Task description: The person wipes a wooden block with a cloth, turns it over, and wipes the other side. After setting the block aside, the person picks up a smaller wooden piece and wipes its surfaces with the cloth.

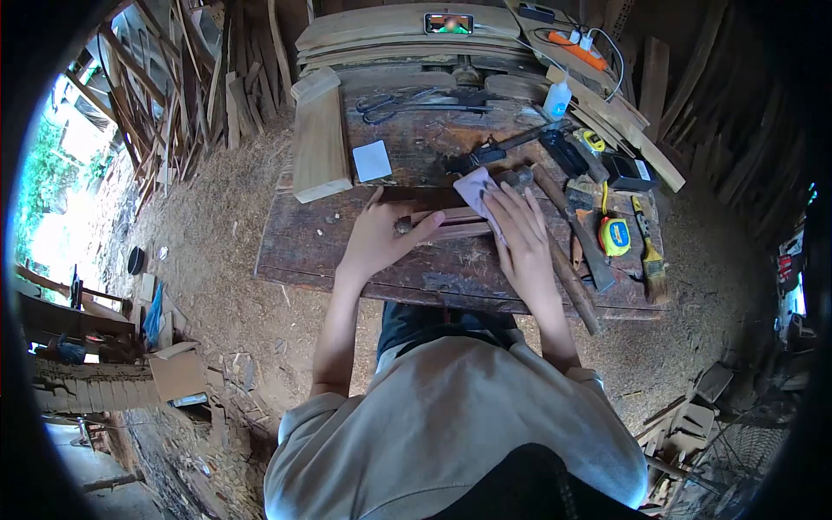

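Observation:
My left hand [381,238] grips the left end of a small reddish-brown wooden piece [464,230], thumb stretched along its top. The piece lies near the front of the dark wooden workbench [299,238]. Under the fingers of my right hand [523,241] is a pale pinkish sheet, like sandpaper [473,185], held against the right end of the wood. Those fingers hide part of the sheet and the wood's right end. A white square sheet [372,161] lies beyond my left hand.
To the right lie a hammer [563,251], a chisel [592,256], a tape measure [614,237] and a paintbrush [653,264]. A thick wood block [319,143] sits at left, scissors [379,106] behind. Farther back are a bottle [557,100], a phone [449,24] and an orange power strip [577,51].

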Motion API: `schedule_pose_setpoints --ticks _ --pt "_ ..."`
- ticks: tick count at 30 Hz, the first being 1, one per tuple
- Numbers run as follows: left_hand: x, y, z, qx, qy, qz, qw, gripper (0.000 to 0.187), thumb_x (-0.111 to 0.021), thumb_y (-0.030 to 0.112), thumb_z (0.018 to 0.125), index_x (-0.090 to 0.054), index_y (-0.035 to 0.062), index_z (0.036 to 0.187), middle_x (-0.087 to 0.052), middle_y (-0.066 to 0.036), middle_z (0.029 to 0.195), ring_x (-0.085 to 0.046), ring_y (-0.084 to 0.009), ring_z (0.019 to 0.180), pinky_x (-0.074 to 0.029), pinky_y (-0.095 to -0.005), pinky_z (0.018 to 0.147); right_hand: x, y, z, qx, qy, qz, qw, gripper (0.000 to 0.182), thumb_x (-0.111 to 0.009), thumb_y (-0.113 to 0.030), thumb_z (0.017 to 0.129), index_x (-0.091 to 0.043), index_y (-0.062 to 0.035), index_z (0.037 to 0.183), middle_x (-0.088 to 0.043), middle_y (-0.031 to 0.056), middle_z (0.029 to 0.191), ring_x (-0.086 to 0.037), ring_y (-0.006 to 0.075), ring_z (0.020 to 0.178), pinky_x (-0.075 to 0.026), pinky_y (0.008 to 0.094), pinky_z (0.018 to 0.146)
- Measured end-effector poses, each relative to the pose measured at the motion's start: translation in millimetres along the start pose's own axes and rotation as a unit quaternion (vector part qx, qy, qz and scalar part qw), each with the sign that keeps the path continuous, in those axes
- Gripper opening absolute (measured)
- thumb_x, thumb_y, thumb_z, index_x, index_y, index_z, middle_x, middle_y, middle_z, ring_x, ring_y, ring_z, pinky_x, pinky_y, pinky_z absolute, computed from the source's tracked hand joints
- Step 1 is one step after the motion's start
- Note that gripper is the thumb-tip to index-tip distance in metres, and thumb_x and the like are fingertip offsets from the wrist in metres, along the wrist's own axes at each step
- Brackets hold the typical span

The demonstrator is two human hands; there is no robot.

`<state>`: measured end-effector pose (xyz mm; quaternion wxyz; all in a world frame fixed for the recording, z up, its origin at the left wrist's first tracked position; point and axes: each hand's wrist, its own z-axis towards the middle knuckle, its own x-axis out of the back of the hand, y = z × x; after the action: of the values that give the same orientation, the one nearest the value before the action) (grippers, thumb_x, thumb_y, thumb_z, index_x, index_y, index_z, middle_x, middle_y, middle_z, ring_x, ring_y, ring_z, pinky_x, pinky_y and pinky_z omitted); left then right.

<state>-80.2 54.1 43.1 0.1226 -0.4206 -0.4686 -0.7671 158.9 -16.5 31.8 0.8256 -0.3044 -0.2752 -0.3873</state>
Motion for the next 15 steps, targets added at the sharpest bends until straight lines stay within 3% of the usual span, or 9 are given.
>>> schedule_pose_setpoints --ticks 3,5,6,9,11,15 --pt "-15 3 -3 0.01 0.059 -0.086 0.995 0.048 -0.075 0.042 0.085 -0.07 0.0011 0.111 -0.073 -0.016 0.105 -0.067 -0.0338 0.109 -0.032 -0.049 0.115 -6 -5 6 -0.007 0.004 0.001 1.0 0.052 -0.06 0.002 0.08 -0.057 0.0006 0.132 -0.057 0.0169 0.135 -0.049 0.0346 0.132 -0.028 0.0533 0.117" --pt "-21 26 -13 -0.02 0.152 -0.264 0.952 0.048 -0.083 0.027 0.079 -0.065 -0.0002 0.115 -0.072 -0.016 0.104 -0.069 -0.0301 0.105 -0.045 -0.042 0.105 -8 -6 6 -0.015 0.007 -0.003 1.0 0.051 -0.06 0.002 0.08 -0.057 0.0007 0.131 -0.057 0.0171 0.135 -0.049 0.0352 0.131 -0.027 0.0535 0.117" --pt "-26 17 -15 -0.019 0.151 -0.263 0.953 0.048 -0.083 0.027 0.079 -0.065 -0.0002 0.115 -0.072 -0.016 0.104 -0.069 -0.0301 0.105 -0.045 -0.042 0.105 -9 -5 5 -0.014 0.009 -0.015 1.0 0.05 -0.062 0.0 0.081 -0.056 0.0017 0.131 -0.057 0.0176 0.135 -0.049 0.0353 0.131 -0.027 0.0536 0.117" --pt "-44 -11 -23 0.0 0.143 -0.173 0.974 0.053 -0.088 0.022 0.074 -0.065 -0.0004 0.115 -0.072 -0.014 0.105 -0.07 -0.0239 0.102 -0.054 -0.0359 0.089 -9 -12 7 -0.011 0.003 -0.032 0.999 0.048 -0.063 -0.005 0.085 -0.056 0.0036 0.131 -0.056 0.0188 0.135 -0.049 0.0352 0.132 -0.028 0.0536 0.117" --pt "-53 -16 -24 0.007 0.152 -0.202 0.967 0.05 -0.086 0.02 0.075 -0.065 -0.0006 0.115 -0.072 -0.015 0.103 -0.071 -0.0247 0.1 -0.054 -0.036 0.087 -17 -20 10 -0.013 0.0 -0.036 0.999 0.047 -0.064 -0.008 0.087 -0.055 0.0045 0.131 -0.056 0.0195 0.136 -0.049 0.035 0.133 -0.029 0.0535 0.117" --pt "-58 -15 -27 0.034 0.179 -0.215 0.959 0.04 -0.078 0.013 0.079 -0.065 -0.0009 0.114 -0.072 -0.017 0.098 -0.073 -0.0284 0.091 -0.055 -0.037 0.078 -58 -44 13 0.089 -0.007 0.016 0.996 0.049 -0.066 -0.014 0.088 -0.054 0.0068 0.131 -0.053 0.0212 0.141 -0.048 0.0347 0.135 -0.032 0.0529 0.116"
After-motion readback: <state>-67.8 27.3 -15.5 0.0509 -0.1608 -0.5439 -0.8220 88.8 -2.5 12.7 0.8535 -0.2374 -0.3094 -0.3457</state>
